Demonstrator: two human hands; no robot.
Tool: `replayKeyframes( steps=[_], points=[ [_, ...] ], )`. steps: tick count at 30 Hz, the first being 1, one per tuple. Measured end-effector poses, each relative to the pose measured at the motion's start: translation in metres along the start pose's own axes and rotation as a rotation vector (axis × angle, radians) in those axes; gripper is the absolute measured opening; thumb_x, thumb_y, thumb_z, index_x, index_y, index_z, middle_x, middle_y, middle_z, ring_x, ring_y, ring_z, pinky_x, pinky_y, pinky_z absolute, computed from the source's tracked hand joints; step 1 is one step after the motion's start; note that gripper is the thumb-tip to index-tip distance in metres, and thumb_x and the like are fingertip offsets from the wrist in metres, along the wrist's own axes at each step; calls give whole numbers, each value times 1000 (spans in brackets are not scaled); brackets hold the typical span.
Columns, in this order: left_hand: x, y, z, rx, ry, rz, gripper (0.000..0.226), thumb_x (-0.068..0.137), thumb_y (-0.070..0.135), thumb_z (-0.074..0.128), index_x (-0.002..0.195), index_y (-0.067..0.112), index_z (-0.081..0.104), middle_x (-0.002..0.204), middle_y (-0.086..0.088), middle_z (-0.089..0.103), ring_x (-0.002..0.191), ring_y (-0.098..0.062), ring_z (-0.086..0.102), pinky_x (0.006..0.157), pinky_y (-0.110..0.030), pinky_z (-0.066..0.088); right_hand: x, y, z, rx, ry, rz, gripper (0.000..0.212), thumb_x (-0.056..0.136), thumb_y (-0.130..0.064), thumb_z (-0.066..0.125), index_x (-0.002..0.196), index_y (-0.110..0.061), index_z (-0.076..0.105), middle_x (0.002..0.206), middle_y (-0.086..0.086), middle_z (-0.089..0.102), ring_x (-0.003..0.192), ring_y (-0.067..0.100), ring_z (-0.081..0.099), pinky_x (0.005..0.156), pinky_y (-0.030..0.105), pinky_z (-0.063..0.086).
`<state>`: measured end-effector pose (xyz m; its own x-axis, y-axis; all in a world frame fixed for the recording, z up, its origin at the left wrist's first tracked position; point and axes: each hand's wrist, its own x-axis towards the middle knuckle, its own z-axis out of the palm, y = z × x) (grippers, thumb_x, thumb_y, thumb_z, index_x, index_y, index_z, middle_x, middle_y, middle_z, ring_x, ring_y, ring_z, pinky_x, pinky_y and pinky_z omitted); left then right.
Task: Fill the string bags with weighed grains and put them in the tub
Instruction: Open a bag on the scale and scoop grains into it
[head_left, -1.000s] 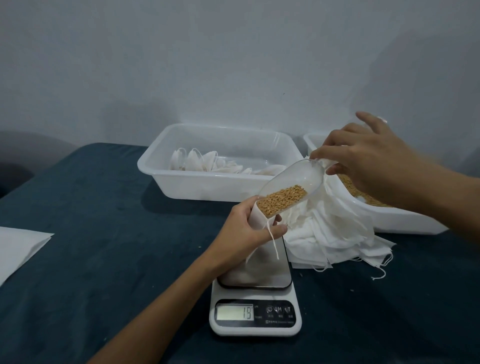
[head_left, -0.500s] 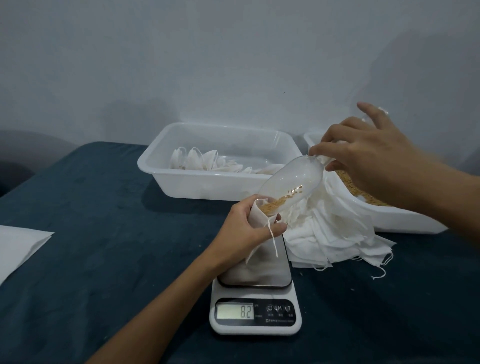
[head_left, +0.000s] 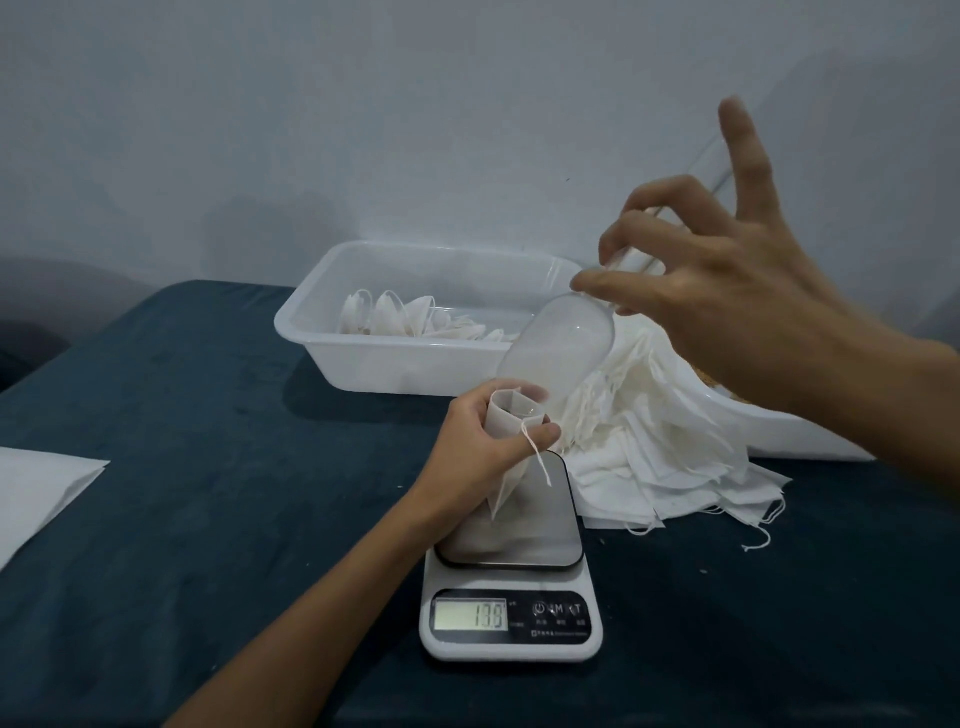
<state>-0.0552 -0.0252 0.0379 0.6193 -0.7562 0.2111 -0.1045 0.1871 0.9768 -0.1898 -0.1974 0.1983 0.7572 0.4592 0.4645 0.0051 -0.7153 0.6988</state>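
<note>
The only readable writing sits low in the middle of the frame, on the front panel of the white kitchen scale (head_left: 511, 623). Its pale lit display (head_left: 470, 614) shows dark digits that read about 138, though the last digit is slightly smeared. To the right of the display, on the black panel, are small white button marks (head_left: 559, 609): a power symbol, then what look like an M and a T. The tiny captions beneath them and the line of print below are too small to read.

Scale (head_left: 510, 587) before tub (head_left: 415, 358)
</note>
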Motion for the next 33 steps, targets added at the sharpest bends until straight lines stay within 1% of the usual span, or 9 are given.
replayKeyframes(
  steps=[4, 6, 10, 20, 24, 26, 28, 30, 33],
  points=[
    [0, 1, 0, -3, 6, 4, 42, 75, 23, 85, 113, 21, 70, 90, 1, 74, 82, -10, 70, 77, -42, 62, -1, -4, 2, -5, 28, 34, 37, 92, 2, 56, 118, -20, 70, 107, 8, 63, 116, 36, 53, 116, 74, -1],
    [0, 1, 0, -3, 10, 16, 47, 74, 21, 86, 117, 24, 67, 91, 1, 75, 85, -11, 71, 83, -47, 62, -4, -3, 5, 8, 33, 65, 36, 89, -1, 66, 118, -21, 70, 107, 7, 63, 116, 35, 53, 115, 74, 0],
    [1, 1, 1, -2, 33, 31, 58, 71, 21, 87, 123, 26, 62, 95, -1, 74, 87, -13, 70, 86, -39, 59, -14, 0, 11, 49, 21, 174, 36, 86, -13, 75, 120, -24, 69, 108, 5, 64, 116, 32, 52, 116, 73, 0],
    [1, 1, 1, 50, 79, 52, 69, 70, 26, 89, 131, 32, 57, 104, 2, 72, 105, -29, 69, 103, -56, 53, -47, 11, 31, 295, -106, 620, 33, 89, -25, 69, 121, -20, 70, 105, 6, 68, 111, 35, 57, 116, 71, 10],
    [0, 3, 2, 44, 84, 39, 83, 64, 36, 89, 137, 35, 49, 109, 2, 72, 111, -28, 67, 106, -58, 50, -67, 23, 48, 468, -146, 796, 32, 96, -27, 65, 125, -15, 67, 110, 9, 71, 111, 32, 62, 114, 60, 27],
    [0, 3, 3, 35, 80, 33, 88, 62, 39, 89, 139, 35, 47, 109, 1, 71, 108, -26, 68, 105, -57, 51, -77, 28, 57, 583, -123, 914, 33, 97, -25, 65, 126, -10, 66, 112, 12, 72, 106, 24, 64, 101, 39, 41],
    [0, 4, 3, 38, 77, 31, 89, 61, 40, 89, 139, 34, 46, 109, 1, 71, 106, -24, 68, 104, -56, 52, -88, 34, 66, 646, -135, 1044, 31, 98, -24, 65, 125, -8, 67, 111, 12, 72, 97, 18, 63, 86, 27, 42],
    [0, 4, 3, 45, 78, 35, 87, 61, 40, 89, 138, 35, 47, 109, 1, 72, 109, -25, 67, 105, -57, 51, -101, 41, 77, 653, -155, 1141, 29, 99, -27, 63, 120, -9, 70, 103, 11, 72, 87, 20, 64, 78, 26, 44],
    [0, 2, 2, 53, 73, 43, 83, 65, 36, 89, 138, 35, 48, 109, 2, 72, 110, -25, 67, 106, -54, 52, -121, 52, 96, 578, -254, 1221, 30, 101, -32, 60, 111, -7, 72, 100, 11, 72, 90, 27, 65, 84, 35, 46]
  ],
)
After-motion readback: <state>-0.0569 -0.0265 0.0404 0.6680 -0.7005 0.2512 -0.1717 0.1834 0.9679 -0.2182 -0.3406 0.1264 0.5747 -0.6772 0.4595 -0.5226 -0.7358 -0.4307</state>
